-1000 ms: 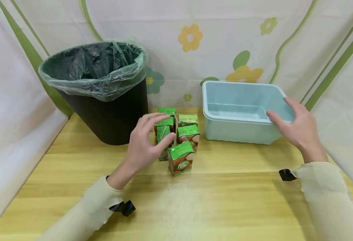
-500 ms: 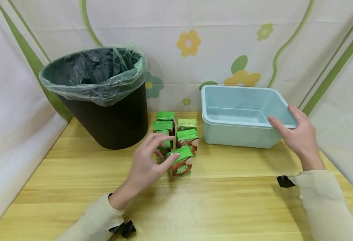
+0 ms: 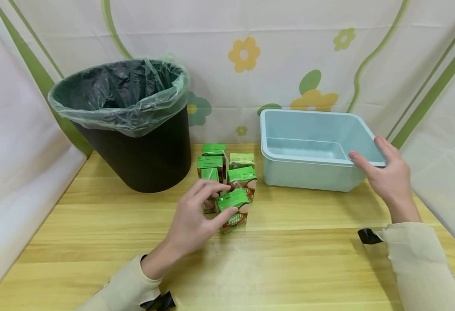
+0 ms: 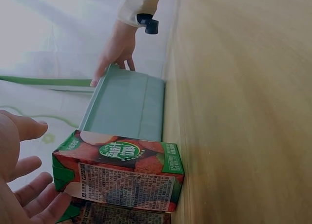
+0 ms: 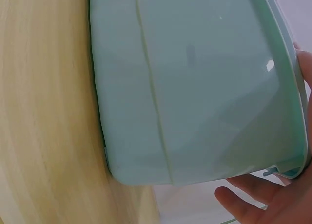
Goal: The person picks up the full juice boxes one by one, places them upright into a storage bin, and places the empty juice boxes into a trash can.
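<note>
My left hand reaches around the nearest juice box, green-topped with a red fruit print. Its thumb lies before the front face and its fingers are over the far left side. In the left wrist view, a gap shows between the thumb and that juice box; fingertip contact is unclear. Several more juice boxes stand upright close behind, some with straws, one partly hidden by my fingers. On the right, my right hand grips the light blue plastic bin by its front right corner, thumb over the rim, other fingers outside.
A black trash can with a translucent green liner stands at the back left, beside the juice boxes. The wooden table meets a flower-printed curtain at the back; white cloth hangs at both sides.
My left hand has come down and slightly right to the nearest juice box, its fingers lowering around the top. My right hand stays on the bin, which has shifted or turned slightly at most.
</note>
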### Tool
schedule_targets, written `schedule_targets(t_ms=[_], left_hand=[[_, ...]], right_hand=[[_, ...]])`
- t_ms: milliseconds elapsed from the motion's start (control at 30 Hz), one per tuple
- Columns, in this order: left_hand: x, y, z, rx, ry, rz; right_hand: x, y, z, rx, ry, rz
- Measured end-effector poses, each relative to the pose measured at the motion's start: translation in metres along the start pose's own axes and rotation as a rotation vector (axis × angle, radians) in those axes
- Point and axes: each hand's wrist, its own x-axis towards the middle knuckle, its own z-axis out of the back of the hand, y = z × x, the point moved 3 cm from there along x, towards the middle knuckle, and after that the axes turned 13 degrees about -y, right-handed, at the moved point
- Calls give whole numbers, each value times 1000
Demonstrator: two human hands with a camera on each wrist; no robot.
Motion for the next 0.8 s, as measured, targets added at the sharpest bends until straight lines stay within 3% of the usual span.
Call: schedule_targets(t_ms=[800], left_hand=[[-8, 4, -6, 152, 27, 36]], right_hand=[[-1, -1, 1, 10, -2, 0]])
